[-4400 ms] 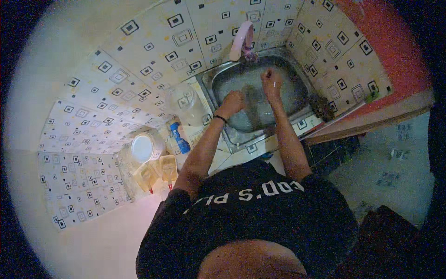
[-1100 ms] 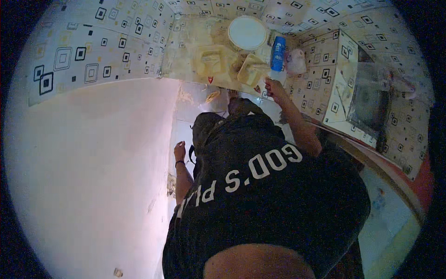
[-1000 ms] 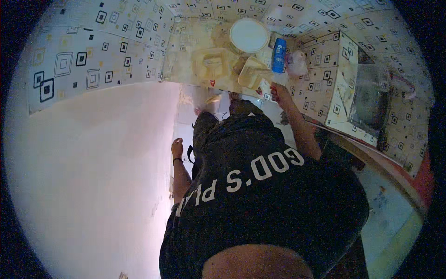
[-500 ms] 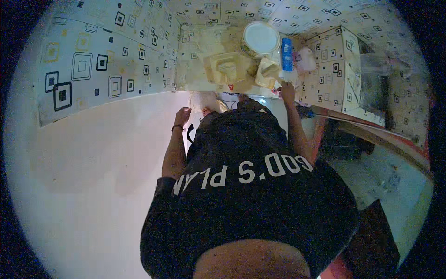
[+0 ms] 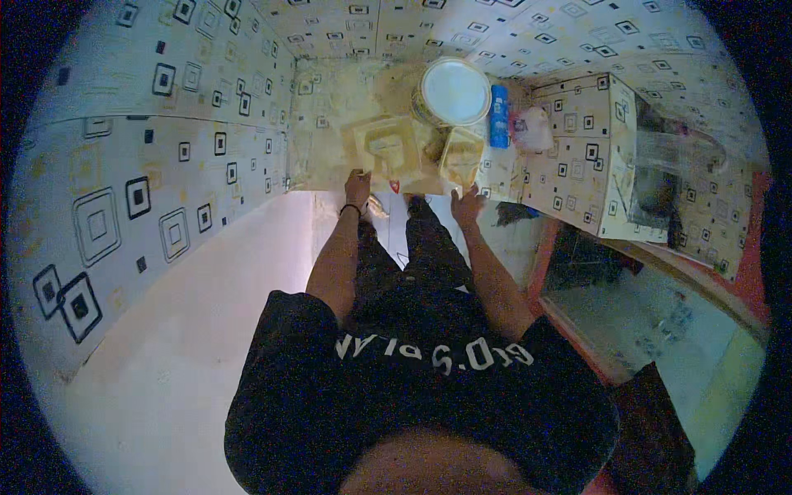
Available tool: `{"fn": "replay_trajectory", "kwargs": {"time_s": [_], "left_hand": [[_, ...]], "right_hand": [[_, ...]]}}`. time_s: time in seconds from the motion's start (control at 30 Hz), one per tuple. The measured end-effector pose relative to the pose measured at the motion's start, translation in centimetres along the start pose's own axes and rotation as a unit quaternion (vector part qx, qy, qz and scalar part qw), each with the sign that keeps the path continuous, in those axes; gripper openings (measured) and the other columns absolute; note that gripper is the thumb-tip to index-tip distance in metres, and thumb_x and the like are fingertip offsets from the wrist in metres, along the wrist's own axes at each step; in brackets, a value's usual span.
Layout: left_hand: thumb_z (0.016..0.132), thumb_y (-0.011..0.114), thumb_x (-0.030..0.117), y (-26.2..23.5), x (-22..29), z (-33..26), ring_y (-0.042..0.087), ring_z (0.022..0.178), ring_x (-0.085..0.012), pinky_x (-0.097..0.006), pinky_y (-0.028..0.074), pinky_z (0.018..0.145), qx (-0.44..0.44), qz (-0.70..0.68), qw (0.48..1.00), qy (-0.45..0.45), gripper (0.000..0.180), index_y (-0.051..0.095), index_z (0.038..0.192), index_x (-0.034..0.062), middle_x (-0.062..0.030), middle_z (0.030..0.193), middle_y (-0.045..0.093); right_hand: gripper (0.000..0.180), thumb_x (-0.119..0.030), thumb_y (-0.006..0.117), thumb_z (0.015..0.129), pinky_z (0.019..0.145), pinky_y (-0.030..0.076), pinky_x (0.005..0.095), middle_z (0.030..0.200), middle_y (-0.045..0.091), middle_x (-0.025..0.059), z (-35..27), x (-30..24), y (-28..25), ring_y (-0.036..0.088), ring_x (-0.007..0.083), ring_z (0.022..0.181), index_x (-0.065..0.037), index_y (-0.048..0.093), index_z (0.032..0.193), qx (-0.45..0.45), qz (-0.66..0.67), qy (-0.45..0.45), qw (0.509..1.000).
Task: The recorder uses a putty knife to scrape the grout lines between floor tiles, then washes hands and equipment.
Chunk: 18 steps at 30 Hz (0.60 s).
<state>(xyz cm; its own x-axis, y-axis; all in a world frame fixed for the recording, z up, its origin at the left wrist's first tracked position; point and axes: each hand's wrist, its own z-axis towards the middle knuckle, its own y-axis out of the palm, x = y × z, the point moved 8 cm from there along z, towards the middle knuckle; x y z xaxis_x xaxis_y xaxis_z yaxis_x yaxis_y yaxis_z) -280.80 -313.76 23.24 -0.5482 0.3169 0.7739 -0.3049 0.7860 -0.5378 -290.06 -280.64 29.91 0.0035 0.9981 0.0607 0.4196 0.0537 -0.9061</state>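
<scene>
On a ledge in front of me lies a beige square tray (image 5: 404,157) with a sunken middle. My left hand (image 5: 358,188) is at its near left corner, fingers curled on the edge. To the right of the tray stands a pale yellow tub (image 5: 450,170) with a beige piece inside that I cannot identify. My right hand (image 5: 468,204) is just below the tub's near edge, thumb and fingers apart, with nothing visible between them. A small red and white item (image 5: 394,186) sits by the tray's front edge.
Behind the tub stands a large round bucket (image 5: 455,92) with a white top. Beside it are a blue pack (image 5: 499,120) and a pinkish bag (image 5: 532,129). A tiled block (image 5: 569,153) rises to the right. Patterned tile walls (image 5: 157,198) enclose the ledge.
My view has shifted. My left hand has come forward from the air to the tray's corner. My right hand has gone from a handle-like piece at the tub to below its near edge.
</scene>
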Motion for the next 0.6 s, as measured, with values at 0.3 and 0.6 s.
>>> {"fn": "replay_trajectory", "kwargs": {"time_s": [0.3,0.6], "left_hand": [[0.084,0.063,0.024,3.6,5.7,2.1,0.062,0.074,-0.0375,-0.042,0.05,0.064,0.081,-0.242,0.967,-0.012,0.023,0.055,0.089,0.0033,-0.0183,0.081,0.064],[0.082,0.065,0.026,-0.4,-0.4,-3.5,0.063,0.08,-0.0365,-0.039,0.05,0.068,0.113,-0.023,0.991,-0.07,0.025,0.055,0.094,0.0056,-0.0167,0.083,0.063]], "right_hand": [[0.038,-0.035,0.064,0.086,0.08,0.051,0.0427,0.101,0.057,0.0149,3.1,-11.3,4.1,0.06,0.0271,0.093,-0.012,0.052,0.114,0.107,0.491,-0.442,0.743],[0.025,-0.035,0.067,0.083,0.035,0.029,0.0292,0.055,0.044,-0.0049,2.1,-16.9,3.0,0.039,0.0098,0.041,-0.014,0.054,0.083,-0.407,0.574,-0.075,0.707]]}}
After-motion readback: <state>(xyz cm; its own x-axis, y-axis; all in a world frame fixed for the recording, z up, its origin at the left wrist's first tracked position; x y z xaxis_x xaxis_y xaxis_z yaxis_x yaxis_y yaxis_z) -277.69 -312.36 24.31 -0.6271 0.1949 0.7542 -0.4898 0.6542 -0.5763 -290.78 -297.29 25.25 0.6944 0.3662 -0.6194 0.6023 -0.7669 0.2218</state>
